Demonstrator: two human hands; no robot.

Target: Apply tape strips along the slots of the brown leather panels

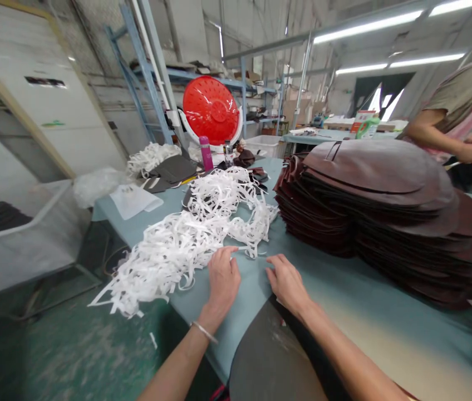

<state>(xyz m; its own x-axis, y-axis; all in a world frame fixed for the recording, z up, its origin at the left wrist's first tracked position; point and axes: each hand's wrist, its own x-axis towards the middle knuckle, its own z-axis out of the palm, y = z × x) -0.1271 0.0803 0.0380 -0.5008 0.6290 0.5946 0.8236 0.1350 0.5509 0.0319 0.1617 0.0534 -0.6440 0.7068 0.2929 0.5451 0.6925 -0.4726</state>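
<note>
My left hand (224, 278) is at the near side of a tangled heap of white strips (177, 239), its fingertips closed on the end of a thin white strip (243, 248). To its right, my right hand (288, 283) hangs over the table with fingers curled inward. Whatever its fingertips hold, if anything, is too small to make out, though a pale bit of strip shows beside them. Below my right wrist, a dark rounded flat piece (273, 356) lies at the table's near edge, partly covered by my right forearm.
A tall stack of dark brown rounded pieces (369, 195) stands on the blue-green table (256, 295) at right. Behind the strips are a pink bottle (206, 153) and a red basin-like object (211, 110). A white bin (44, 239) stands left. Another person (448, 122) works at far right.
</note>
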